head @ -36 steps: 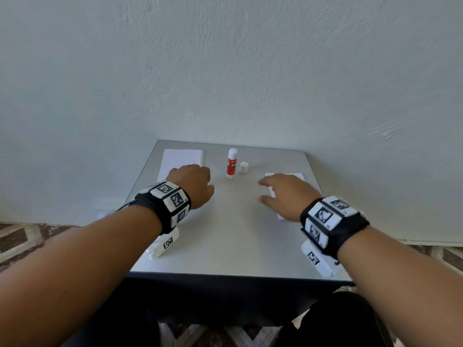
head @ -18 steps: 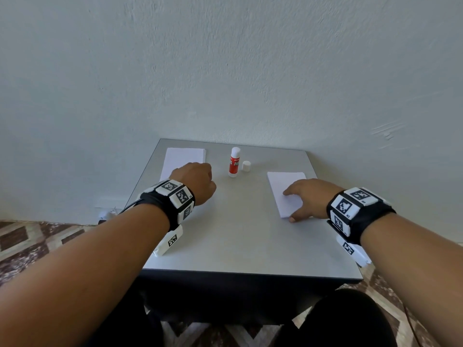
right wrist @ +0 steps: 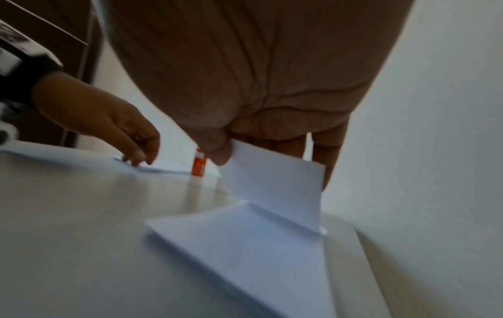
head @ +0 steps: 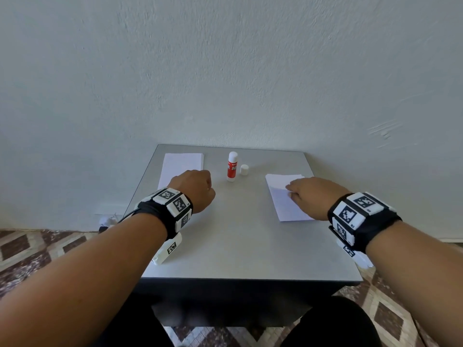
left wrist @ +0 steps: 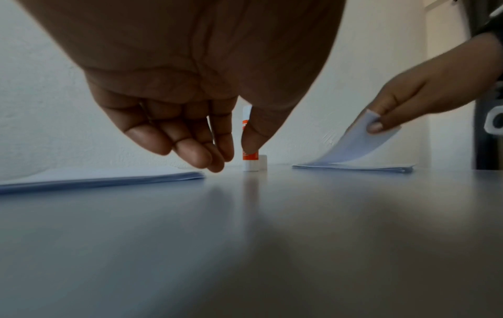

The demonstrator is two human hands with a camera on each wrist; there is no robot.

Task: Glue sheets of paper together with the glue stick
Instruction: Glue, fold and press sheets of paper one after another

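A red and white glue stick (head: 232, 166) stands uncapped at the back middle of the grey table (head: 238, 246), its white cap (head: 244, 169) just to its right. My left hand (head: 200, 186) hovers over the near end of the left paper stack (head: 181, 164). In the left wrist view its fingers (left wrist: 201, 152) hang loosely curled and hold nothing. My right hand (head: 292, 192) is on the right paper stack (head: 285, 206). It pinches the top sheet (right wrist: 272, 178) between thumb and fingers and lifts its edge off the stack (right wrist: 245, 247).
The table stands against a white wall (head: 225, 71). A patterned tile floor (head: 30, 246) shows at both sides. My dark-clothed knees (head: 333, 324) are under the table's front edge. Bare tabletop lies between the two stacks and in front of them.
My right hand moved right onto the right stack, then pinched the top sheet and raised its edge. My left hand stayed almost where it was.
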